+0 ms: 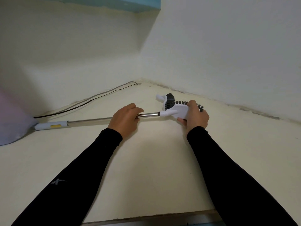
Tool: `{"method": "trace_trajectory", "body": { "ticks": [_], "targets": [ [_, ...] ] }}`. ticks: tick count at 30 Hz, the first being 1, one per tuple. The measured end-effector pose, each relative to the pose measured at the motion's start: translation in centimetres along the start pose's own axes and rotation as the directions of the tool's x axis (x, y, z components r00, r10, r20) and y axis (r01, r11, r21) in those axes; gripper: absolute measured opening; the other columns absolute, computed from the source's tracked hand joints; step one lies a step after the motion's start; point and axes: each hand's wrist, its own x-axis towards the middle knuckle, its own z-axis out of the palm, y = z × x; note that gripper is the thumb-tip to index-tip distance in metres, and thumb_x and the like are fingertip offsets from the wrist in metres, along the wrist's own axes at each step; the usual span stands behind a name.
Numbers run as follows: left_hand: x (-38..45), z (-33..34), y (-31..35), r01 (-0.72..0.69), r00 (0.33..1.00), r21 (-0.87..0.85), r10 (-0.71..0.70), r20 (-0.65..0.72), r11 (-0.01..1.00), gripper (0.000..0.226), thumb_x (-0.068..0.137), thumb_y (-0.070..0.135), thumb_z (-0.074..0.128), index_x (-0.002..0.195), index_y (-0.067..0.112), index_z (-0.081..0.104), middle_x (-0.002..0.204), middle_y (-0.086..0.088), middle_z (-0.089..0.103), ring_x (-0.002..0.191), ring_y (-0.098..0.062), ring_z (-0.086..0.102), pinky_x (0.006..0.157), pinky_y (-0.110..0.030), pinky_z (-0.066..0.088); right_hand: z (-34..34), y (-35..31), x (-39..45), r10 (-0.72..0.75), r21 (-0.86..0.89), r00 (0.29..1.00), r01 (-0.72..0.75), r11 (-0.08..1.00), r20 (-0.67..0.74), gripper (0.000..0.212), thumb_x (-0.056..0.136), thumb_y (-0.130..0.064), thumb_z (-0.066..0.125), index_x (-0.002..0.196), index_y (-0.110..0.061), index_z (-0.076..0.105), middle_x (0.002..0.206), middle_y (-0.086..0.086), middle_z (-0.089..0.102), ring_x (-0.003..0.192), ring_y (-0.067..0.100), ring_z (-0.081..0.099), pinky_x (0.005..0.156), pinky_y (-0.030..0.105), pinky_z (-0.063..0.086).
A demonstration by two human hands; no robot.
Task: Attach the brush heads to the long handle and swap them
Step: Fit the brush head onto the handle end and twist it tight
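A long metal handle [91,120] with a grey and yellow grip at its left end lies across the pale floor. My left hand [125,119] grips the shaft near its right end. A white brush head [177,110] with dark bristles sits on the handle's tip, and my right hand [195,116] holds its body. A second white brush head [166,99] with dark bristles lies on the floor just behind, partly hidden by the first.
A black cable [91,99] runs along the base of the left wall into the corner. A pale purple object [14,121] stands at the far left by the handle's end. Walls close the space behind and to the right.
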Motion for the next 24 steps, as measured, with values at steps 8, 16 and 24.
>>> {"method": "trace_trajectory", "body": {
  "ticks": [8, 16, 24],
  "targets": [
    [-0.01, -0.09, -0.16, 0.021, 1.0, -0.025, -0.02, 0.009, 0.999, 0.02, 0.089, 0.015, 0.062, 0.107, 0.014, 0.071, 0.094, -0.009, 0.071, 0.09, -0.034, 0.063, 0.078, -0.045, 0.051, 0.0, 0.06, 0.18, 0.003, 0.006, 1.0, -0.003, 1.0, -0.006, 0.045, 0.062, -0.041, 0.073, 0.095, -0.011, 0.067, 0.094, 0.003, 0.069, 0.077, 0.019, 0.069, 0.05, 0.026, 0.058],
    [-0.03, 0.07, -0.4, -0.029, 0.998, -0.029, 0.031, 0.052, 0.999, 0.035, 0.098, 0.018, 0.051, 0.133, 0.016, 0.05, 0.111, -0.008, 0.07, 0.099, -0.035, 0.063, 0.083, -0.044, 0.05, 0.02, 0.06, 0.26, -0.001, 0.023, 1.0, 0.002, 1.0, -0.006, 0.046, 0.06, -0.042, 0.073, 0.094, -0.011, 0.068, 0.091, 0.003, 0.071, 0.075, 0.019, 0.07, 0.05, 0.028, 0.058],
    [-0.57, 0.38, -0.26, 0.001, 1.0, -0.075, 0.0, 0.005, 0.997, 0.039, 0.083, 0.016, 0.069, 0.118, 0.022, 0.052, 0.109, 0.003, 0.058, 0.096, -0.021, 0.059, 0.085, -0.037, 0.049, -0.07, 0.03, 0.15, -0.002, 0.023, 1.0, 0.002, 1.0, 0.003, 0.047, 0.06, -0.042, 0.073, 0.095, -0.012, 0.068, 0.093, 0.003, 0.071, 0.077, 0.02, 0.07, 0.051, 0.028, 0.058]
  ]
}}
